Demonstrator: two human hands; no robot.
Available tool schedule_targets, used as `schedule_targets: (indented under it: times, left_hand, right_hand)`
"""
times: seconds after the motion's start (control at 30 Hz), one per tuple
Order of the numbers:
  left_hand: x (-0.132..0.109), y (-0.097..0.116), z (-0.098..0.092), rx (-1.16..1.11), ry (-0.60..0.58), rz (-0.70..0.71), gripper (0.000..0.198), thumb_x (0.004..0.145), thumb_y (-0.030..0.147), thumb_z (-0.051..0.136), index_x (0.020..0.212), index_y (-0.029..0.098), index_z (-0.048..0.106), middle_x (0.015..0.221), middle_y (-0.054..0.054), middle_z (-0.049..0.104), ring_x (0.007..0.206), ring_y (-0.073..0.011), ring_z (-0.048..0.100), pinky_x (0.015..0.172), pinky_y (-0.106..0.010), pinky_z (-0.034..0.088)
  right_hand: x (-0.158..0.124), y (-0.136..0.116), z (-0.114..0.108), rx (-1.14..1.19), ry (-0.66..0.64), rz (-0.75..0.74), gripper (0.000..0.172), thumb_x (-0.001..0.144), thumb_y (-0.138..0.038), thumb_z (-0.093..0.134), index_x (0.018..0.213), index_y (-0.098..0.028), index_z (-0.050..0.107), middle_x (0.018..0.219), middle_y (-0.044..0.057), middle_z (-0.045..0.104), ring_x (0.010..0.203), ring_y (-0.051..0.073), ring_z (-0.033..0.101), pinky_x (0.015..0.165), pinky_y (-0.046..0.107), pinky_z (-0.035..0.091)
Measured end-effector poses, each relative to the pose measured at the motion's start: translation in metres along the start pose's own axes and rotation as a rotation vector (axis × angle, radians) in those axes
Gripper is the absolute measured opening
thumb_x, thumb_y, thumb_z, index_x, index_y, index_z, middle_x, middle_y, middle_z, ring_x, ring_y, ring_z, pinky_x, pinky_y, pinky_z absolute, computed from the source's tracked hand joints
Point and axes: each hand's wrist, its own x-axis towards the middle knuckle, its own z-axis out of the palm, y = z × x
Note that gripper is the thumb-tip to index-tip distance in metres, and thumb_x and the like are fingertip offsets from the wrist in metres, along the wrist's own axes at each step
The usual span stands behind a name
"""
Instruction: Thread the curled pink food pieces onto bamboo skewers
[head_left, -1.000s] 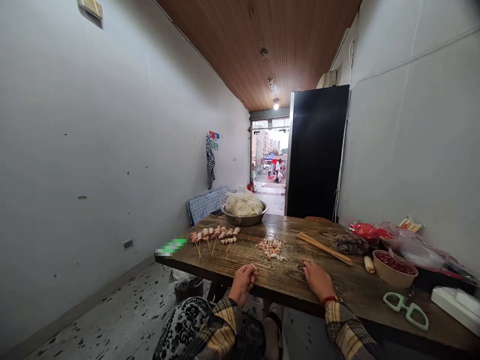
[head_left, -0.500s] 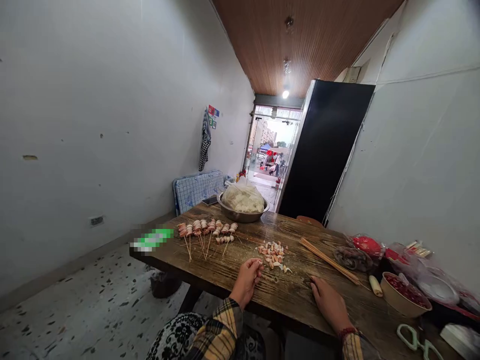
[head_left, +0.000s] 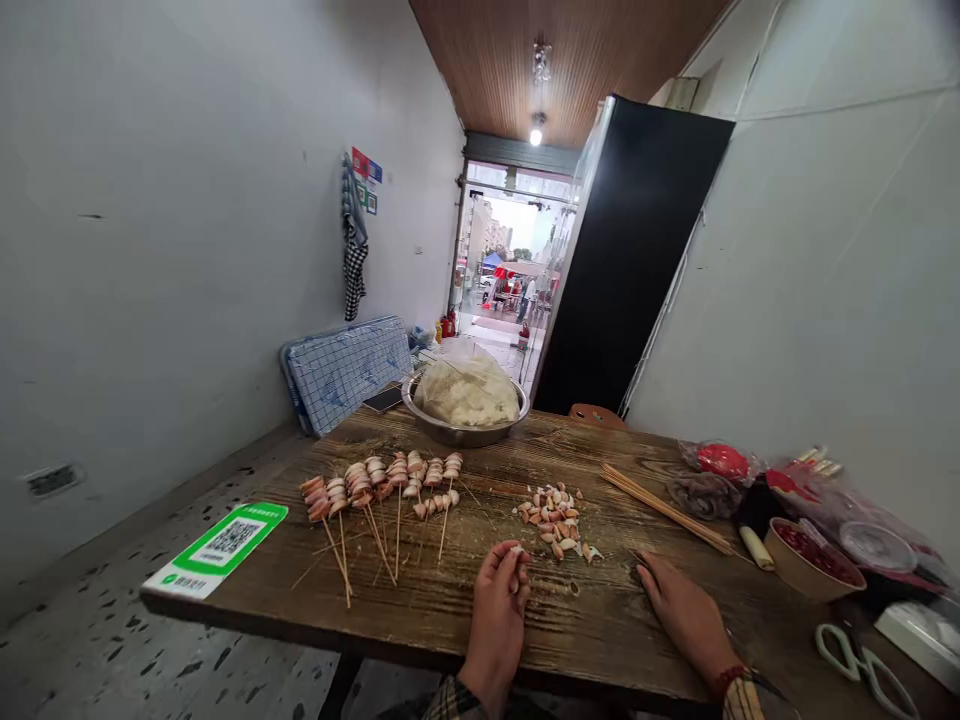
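Note:
My left hand (head_left: 501,600) rests on the wooden table (head_left: 450,600) with its fingers curled around a small pale piece of food at the fingertips. Just beyond it lies a small heap of cut meat pieces (head_left: 553,518). My right hand (head_left: 679,605) lies flat on the table to the right, fingers stretched out and holding nothing. A row of filled skewers (head_left: 379,485) lies to the left of the heap. A bundle of bare bamboo sticks (head_left: 664,508) lies to the right of it.
A metal bowl (head_left: 465,428) with a bagged white mass stands at the far edge. A green QR card (head_left: 217,545) lies at the left corner. At the right are a bowl of red food (head_left: 814,558), plastic bags, and green-handled scissors (head_left: 862,655). A black fridge (head_left: 622,260) stands by the open doorway.
The view has dropped and moved closer to the table. My left hand has slid forward toward the meat heap; my right hand stays flat on the wood.

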Motion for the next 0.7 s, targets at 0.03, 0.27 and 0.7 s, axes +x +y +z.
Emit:
schedule_targets:
  times: [0.03, 0.27, 0.7]
  left_hand:
    - [0.001, 0.000, 0.000, 0.022, -0.010, -0.006, 0.033, 0.064, 0.035, 0.074, 0.090, 0.020, 0.060, 0.090, -0.006, 0.063, 0.067, -0.0107, 0.056, 0.061, -0.021, 0.048]
    - [0.000, 0.004, -0.001, 0.163, -0.039, 0.027, 0.030, 0.073, 0.041, 0.065, 0.094, 0.021, 0.059, 0.096, -0.009, 0.065, 0.074, -0.0145, 0.062, 0.064, -0.025, 0.050]
    - [-0.007, 0.002, 0.008, 0.157, -0.044, 0.092, 0.027, 0.072, 0.029, 0.071, 0.094, 0.016, 0.063, 0.096, -0.009, 0.066, 0.078, -0.0130, 0.062, 0.069, -0.023, 0.050]
  right_hand:
    - [0.001, -0.001, -0.001, -0.001, -0.002, 0.012, 0.050, 0.095, -0.047, 0.027, 0.127, -0.023, 0.058, 0.129, 0.006, 0.061, 0.115, 0.022, 0.059, 0.092, 0.035, 0.048]
    - [0.001, 0.002, 0.003, -0.017, 0.047, -0.014, 0.047, 0.096, -0.045, 0.030, 0.128, -0.023, 0.057, 0.128, 0.006, 0.062, 0.113, 0.022, 0.060, 0.089, 0.033, 0.048]
    - [-0.003, -0.010, -0.015, -0.078, 0.034, -0.152, 0.045, 0.100, -0.041, 0.024, 0.132, -0.029, 0.053, 0.109, 0.005, 0.068, 0.094, 0.019, 0.067, 0.073, 0.028, 0.051]
